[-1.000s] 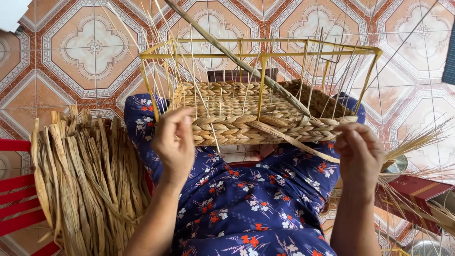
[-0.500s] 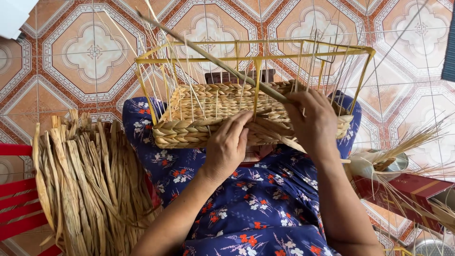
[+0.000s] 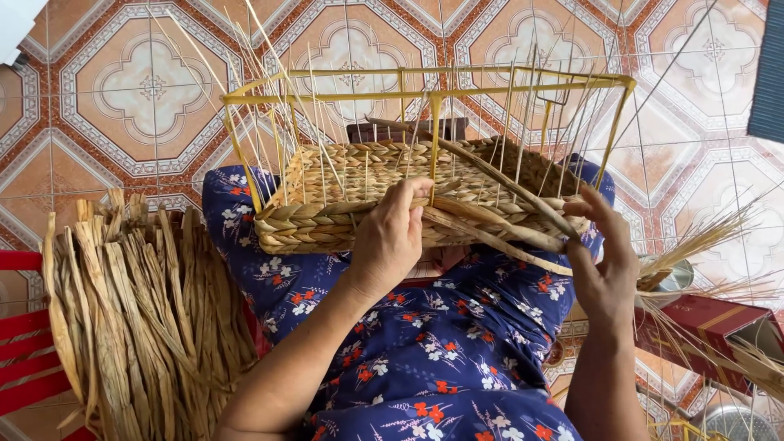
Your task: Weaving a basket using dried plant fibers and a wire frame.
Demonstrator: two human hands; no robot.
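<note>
A half-woven rectangular basket of braided straw (image 3: 367, 192) on a yellow wire frame (image 3: 433, 82) rests on the lap. The left hand (image 3: 390, 237) grips its front wall; the right hand (image 3: 604, 261), fingers loosely spread, touches long flat strands (image 3: 498, 216). Dried reeds (image 3: 139, 302) lie left.

Left hand (image 3: 390, 241) and right hand (image 3: 603, 265) on half-woven basket (image 3: 343, 184), dried straw bundle (image 3: 139, 302) alongside.
</note>
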